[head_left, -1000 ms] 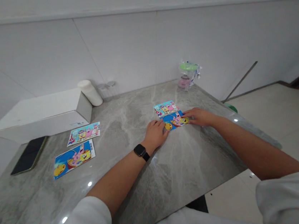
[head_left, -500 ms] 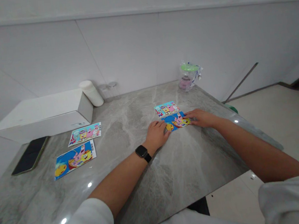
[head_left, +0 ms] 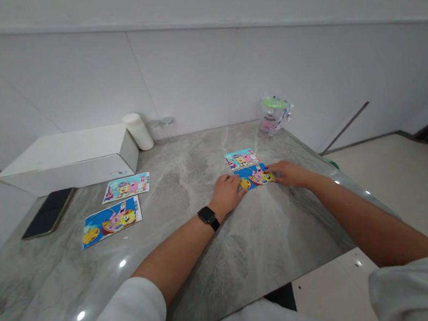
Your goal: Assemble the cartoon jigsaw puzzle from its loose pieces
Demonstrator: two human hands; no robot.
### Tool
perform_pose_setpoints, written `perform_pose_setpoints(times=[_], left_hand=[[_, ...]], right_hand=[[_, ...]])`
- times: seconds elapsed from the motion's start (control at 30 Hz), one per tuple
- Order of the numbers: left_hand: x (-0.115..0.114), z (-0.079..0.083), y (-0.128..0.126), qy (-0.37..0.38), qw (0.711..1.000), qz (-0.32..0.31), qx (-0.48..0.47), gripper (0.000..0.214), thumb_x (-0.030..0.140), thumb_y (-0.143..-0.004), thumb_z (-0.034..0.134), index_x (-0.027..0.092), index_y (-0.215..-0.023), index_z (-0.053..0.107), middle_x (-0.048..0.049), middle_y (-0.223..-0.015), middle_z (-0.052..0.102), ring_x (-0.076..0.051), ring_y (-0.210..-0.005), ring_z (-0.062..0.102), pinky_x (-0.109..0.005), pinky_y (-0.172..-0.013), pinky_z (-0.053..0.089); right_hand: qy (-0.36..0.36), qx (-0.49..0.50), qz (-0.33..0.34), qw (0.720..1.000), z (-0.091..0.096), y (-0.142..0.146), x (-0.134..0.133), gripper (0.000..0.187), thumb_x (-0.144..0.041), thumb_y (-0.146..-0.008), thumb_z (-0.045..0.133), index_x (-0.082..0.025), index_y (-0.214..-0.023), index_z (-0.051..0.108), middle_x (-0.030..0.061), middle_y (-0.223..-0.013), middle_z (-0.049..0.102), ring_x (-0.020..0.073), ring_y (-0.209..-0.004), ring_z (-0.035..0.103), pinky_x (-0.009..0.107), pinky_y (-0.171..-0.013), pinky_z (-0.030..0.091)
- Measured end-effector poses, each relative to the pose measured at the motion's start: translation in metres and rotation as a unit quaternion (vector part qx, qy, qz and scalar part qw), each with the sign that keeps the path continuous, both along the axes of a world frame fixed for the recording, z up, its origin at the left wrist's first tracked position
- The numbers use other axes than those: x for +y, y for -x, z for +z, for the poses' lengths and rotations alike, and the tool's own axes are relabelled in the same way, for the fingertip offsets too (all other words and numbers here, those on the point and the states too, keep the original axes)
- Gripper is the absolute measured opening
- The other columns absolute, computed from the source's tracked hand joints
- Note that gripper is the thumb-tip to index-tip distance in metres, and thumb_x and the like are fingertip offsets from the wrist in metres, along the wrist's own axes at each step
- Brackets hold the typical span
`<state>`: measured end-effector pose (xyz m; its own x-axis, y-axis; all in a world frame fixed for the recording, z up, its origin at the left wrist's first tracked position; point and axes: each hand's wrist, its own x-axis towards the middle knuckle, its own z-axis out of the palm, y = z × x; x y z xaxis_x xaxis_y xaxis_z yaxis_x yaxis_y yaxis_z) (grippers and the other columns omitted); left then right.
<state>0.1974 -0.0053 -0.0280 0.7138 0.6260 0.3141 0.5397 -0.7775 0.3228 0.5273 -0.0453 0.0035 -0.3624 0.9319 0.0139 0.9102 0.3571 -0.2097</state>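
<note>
A blue cartoon card [head_left: 256,175] with yellow and pink figures lies flat on the grey marbled table [head_left: 197,281]. My left hand [head_left: 226,195], a black watch on its wrist, has its fingers bent at the card's left edge. At the right edge, my right hand [head_left: 288,173] holds the card with thumb and fingertips. Just beyond it sits a light-blue cartoon card [head_left: 242,158], its near edge close against the blue one. To the left are a larger blue cartoon card [head_left: 110,221] and a light-blue one [head_left: 126,187] behind it.
A dark phone [head_left: 49,213] lies at the left before a long white box [head_left: 67,159]. A white bottle [head_left: 138,132] and two small glass jars [head_left: 162,129] stand by the wall. A plastic-wrapped cup with a green lid [head_left: 274,115] stands near the table's right back corner.
The view has shifted and tilted slightly. Both hands stay at the blue card's edges, and the cards keep their places on the table.
</note>
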Motion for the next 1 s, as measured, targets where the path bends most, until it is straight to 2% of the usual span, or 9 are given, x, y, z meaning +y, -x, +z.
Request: perform_pose_setpoints(times=[0.2,0.37,0.43,0.53,0.7,0.77,0.8,0.87,1.0], left_hand=[[0.002,-0.003,0.0,-0.004,1.0,-0.008,-0.009,0.043,0.049,-0.098,0.064,0.019,-0.13,0.067,-0.0112,-0.144,0.066,-0.029,-0.127,0.058,-0.047,-0.115,0.042],[0.004,0.008,0.015,0.002,0.999,-0.025,-0.042,0.045,0.045,-0.098,0.065,0.021,-0.136,0.064,-0.0113,-0.146,0.064,-0.026,-0.132,0.057,-0.045,-0.118,0.042],[0.004,0.017,0.034,-0.004,0.998,-0.01,-0.061,0.045,0.043,-0.099,0.063,0.022,-0.139,0.062,-0.0112,-0.146,0.063,-0.026,-0.134,0.056,-0.047,-0.119,0.041],[0.005,0.034,0.075,-0.018,0.996,0.021,-0.08,0.041,0.034,-0.099,0.062,0.024,-0.139,0.062,-0.011,-0.147,0.061,-0.026,-0.137,0.054,-0.049,-0.121,0.041],[0.001,0.065,0.16,-0.041,0.992,0.075,-0.091,0.036,0.032,-0.099,0.061,0.024,-0.134,0.064,-0.0089,-0.137,0.068,-0.026,-0.13,0.059,-0.049,-0.118,0.045],[-0.004,0.074,0.189,-0.041,0.99,0.088,-0.099,0.033,0.032,-0.1,0.059,0.024,-0.131,0.066,-0.0081,-0.134,0.07,-0.026,-0.127,0.061,-0.047,-0.116,0.046],[-0.009,0.077,0.201,-0.039,0.99,0.088,-0.102,0.031,0.032,-0.1,0.059,0.024,-0.129,0.067,-0.0077,-0.13,0.071,-0.025,-0.124,0.062,-0.046,-0.115,0.048],[-0.018,0.079,0.22,-0.036,0.988,0.097,-0.117,0.028,0.033,-0.101,0.059,0.024,-0.126,0.068,-0.0062,-0.124,0.074,-0.023,-0.121,0.064,-0.044,-0.112,0.049],[-0.036,0.069,0.235,0.013,0.986,0.102,-0.128,0.023,0.031,-0.101,0.058,0.024,-0.119,0.07,-0.0048,-0.119,0.075,-0.022,-0.115,0.066,-0.041,-0.108,0.051]], right_hand=[[-0.029,0.0,-0.006,1.0,0.0,-0.003,-0.003,0.046,-0.032,-0.089,0.065,-0.025,-0.134,0.072,0.0129,-0.146,0.067,0.0336,-0.13,0.066,0.055,-0.113,0.051],[-0.09,-0.023,-0.014,0.996,0.024,0.015,-0.003,0.044,-0.035,-0.093,0.06,-0.026,-0.135,0.071,0.0138,-0.145,0.067,0.0351,-0.133,0.064,0.06,-0.113,0.05],[-0.122,-0.02,-0.004,0.992,0.035,0.032,-0.004,0.043,-0.032,-0.095,0.056,-0.027,-0.136,0.07,0.0132,-0.144,0.068,0.0346,-0.132,0.064,0.06,-0.113,0.05],[-0.168,0.002,0.014,0.986,0.05,0.067,-0.005,0.046,-0.025,-0.096,0.051,-0.027,-0.138,0.069,0.0123,-0.141,0.069,0.0332,-0.132,0.063,0.061,-0.114,0.049],[-0.194,0.117,0.028,0.974,0.063,0.151,-0.002,0.038,-0.031,-0.101,0.05,-0.028,-0.133,0.07,0.0115,-0.137,0.071,0.0315,-0.13,0.063,0.057,-0.117,0.047],[-0.154,0.192,0.022,0.969,0.06,0.189,0.003,0.034,-0.038,-0.102,0.052,-0.029,-0.127,0.072,0.0103,-0.129,0.075,0.0302,-0.124,0.067,0.054,-0.114,0.05],[-0.112,0.245,0.015,0.963,0.056,0.207,0.006,0.033,-0.041,-0.102,0.052,-0.03,-0.126,0.072,0.009,-0.121,0.077,0.0283,-0.115,0.071,0.051,-0.107,0.055],[-0.01,0.359,0.012,0.933,0.044,0.243,0.013,0.035,-0.047,-0.102,0.051,-0.03,-0.126,0.07,0.0066,-0.108,0.079,0.0253,-0.1,0.075,0.046,-0.093,0.061],[0.105,0.449,0.026,0.887,0.01,0.302,0.022,0.033,-0.053,-0.097,0.058,-0.028,-0.113,0.074,0.0047,-0.098,0.079,0.0227,-0.092,0.074,0.04,-0.086,0.06]])
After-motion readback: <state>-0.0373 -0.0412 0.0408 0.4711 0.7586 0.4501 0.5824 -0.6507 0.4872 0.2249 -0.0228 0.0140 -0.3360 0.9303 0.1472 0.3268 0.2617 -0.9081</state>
